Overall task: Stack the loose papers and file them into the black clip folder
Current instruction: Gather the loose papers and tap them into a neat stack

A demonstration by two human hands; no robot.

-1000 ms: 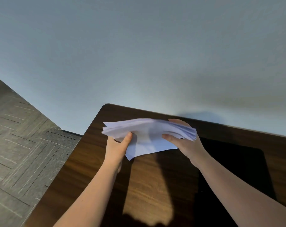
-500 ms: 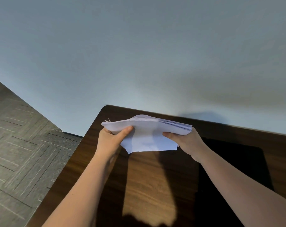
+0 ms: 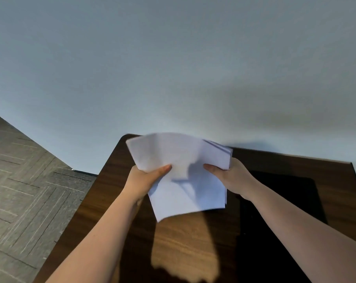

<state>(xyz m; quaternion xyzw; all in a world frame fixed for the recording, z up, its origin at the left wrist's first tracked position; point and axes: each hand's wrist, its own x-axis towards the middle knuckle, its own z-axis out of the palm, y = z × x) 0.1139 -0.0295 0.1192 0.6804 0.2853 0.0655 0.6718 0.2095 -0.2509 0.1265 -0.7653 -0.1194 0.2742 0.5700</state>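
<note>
Both hands grip one stack of loose white paper sheets (image 3: pixel 179 174), held tilted above the dark wood-grain surface (image 3: pixel 185 246). Left hand (image 3: pixel 144 180) pinches the stack's left edge, thumb on top; right hand (image 3: pixel 232 176) pinches the right edge likewise. Sheet edges fan at the far right corner. Flat black clip folder (image 3: pixel 285 197) lies on the surface, right, under the right forearm.

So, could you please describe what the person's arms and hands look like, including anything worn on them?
Both forearms are bare up to the frame edge, with no sleeves in view. The left hand and right hand carry no gloves, rings, watch or bracelet that can be seen.
</note>
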